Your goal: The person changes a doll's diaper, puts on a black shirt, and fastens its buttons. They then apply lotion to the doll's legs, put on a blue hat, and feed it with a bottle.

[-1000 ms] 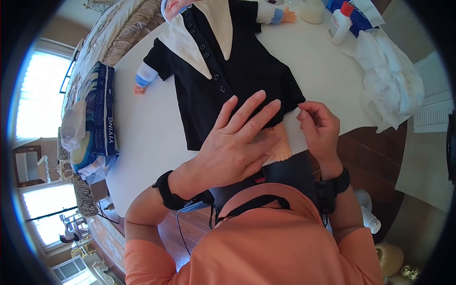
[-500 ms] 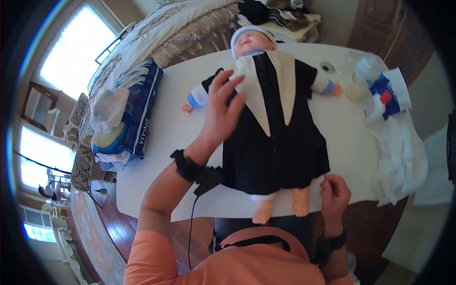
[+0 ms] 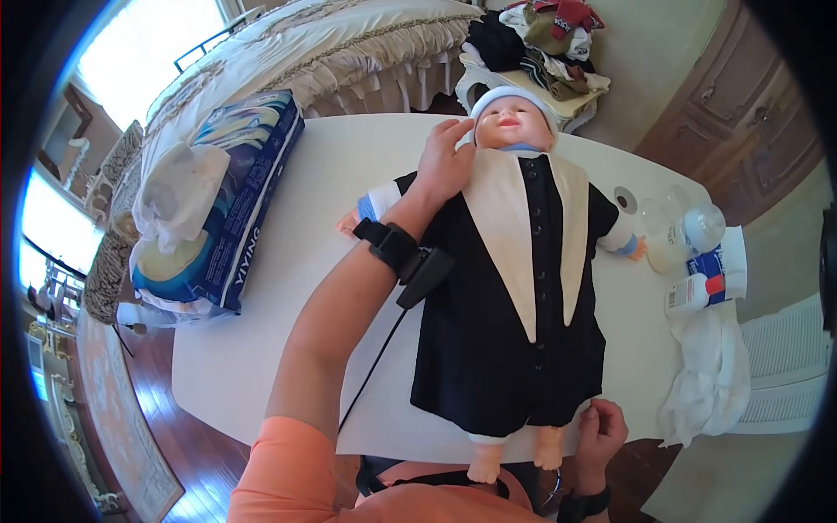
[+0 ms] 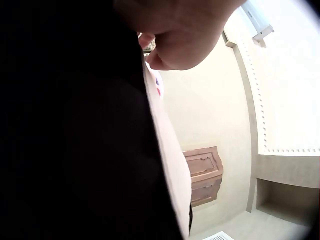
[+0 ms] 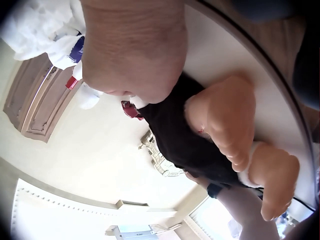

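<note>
A baby doll in a white cap lies face up, wearing a black short-sleeved outfit with a long cream collar and a row of dark buttons. Beside the doll's head, my left hand is at the top of the collar. The left wrist view shows its bent fingers at the collar's pale edge; I cannot tell whether they grip the cloth. Down by the doll's bare feet, my right hand pinches the outfit's hem corner, its fingertips hidden in the right wrist view.
On the white table, a blue diaper pack stands at the left. A baby bottle, a red-capped bottle and crumpled white cloth sit along the right. Piled clothes lie beyond the far edge.
My left hand has moved from over the doll's legs, up past its chest, to the collar by the head. The right hand stays at the hem. The head view has tilted up.
</note>
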Tool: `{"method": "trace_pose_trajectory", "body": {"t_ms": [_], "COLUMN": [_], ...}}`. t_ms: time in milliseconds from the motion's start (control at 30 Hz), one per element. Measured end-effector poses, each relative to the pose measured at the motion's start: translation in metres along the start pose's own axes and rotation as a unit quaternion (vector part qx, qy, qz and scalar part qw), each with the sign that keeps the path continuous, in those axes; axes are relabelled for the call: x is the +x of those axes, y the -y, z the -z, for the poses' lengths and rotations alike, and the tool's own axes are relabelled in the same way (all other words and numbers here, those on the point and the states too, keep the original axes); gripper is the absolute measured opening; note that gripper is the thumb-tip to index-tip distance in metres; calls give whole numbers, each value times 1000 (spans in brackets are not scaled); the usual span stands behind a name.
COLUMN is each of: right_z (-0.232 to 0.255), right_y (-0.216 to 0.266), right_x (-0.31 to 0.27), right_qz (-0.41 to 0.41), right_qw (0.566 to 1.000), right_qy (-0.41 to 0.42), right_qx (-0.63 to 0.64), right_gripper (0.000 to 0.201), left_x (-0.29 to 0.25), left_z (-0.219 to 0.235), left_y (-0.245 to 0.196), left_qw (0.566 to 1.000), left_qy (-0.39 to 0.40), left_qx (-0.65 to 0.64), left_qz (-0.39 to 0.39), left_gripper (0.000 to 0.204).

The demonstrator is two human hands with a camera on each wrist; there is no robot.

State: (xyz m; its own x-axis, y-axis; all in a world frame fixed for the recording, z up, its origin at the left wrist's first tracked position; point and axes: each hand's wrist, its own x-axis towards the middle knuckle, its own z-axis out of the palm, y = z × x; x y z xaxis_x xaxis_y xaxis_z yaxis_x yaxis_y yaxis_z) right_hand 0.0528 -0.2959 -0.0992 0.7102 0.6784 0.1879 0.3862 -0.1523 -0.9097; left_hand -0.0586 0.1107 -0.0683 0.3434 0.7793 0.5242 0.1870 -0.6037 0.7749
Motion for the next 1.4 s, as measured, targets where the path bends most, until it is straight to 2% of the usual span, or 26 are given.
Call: {"method": "trace_pose_trajectory", "body": {"t_ms": [200,500,633,800,933,1000,1067,1133,1167,1233,1400], "right_z": [-1,-2,-1,-1,-2,-2,-2,-1,-1,-1,-1], "right_y": [-3,1,-1,0,0,-1,-2,-2,-2,-2,-3], "right_x": [-1,-1,-2,-1,0,0,0,0,0,0,0], "right_qz": [1,-18,-11,-10,2,4,8,13,17,20,30], "right_qw": [1000,999,1000,1000,1000,1000,1000,1000,1000,1000,999], "right_qy": [0,-13,-13,-3,-3,-4,-6,-7,-9,-13,-8], "right_qx": [-28,-24,-23,-24,-21,-14,-9,-4,-4,-2,22], "right_gripper": [11,8,8,6,5,5,5,5,5,6,7], "left_x": [-7,-12,-11,-6,-4,0,3,8,9,11,11], "left_z": [-7,-9,-9,-5,-3,-7,-12,-17,-18,-22,-25], "left_y": [-1,-10,-10,-17,-43,-55,-66,-73,-74,-74,-69], "left_qw": [996,990,991,991,991,969,962,916,914,884,874], "left_qy": [-1,-9,-8,-23,8,31,45,68,69,81,78], "left_qx": [79,125,121,89,78,160,198,340,341,406,431], "left_qz": [-32,-67,-59,-95,-110,-185,-183,-203,-206,-217,-212], "left_gripper": [42,41,40,37,37,37,37,40,40,43,43]}}
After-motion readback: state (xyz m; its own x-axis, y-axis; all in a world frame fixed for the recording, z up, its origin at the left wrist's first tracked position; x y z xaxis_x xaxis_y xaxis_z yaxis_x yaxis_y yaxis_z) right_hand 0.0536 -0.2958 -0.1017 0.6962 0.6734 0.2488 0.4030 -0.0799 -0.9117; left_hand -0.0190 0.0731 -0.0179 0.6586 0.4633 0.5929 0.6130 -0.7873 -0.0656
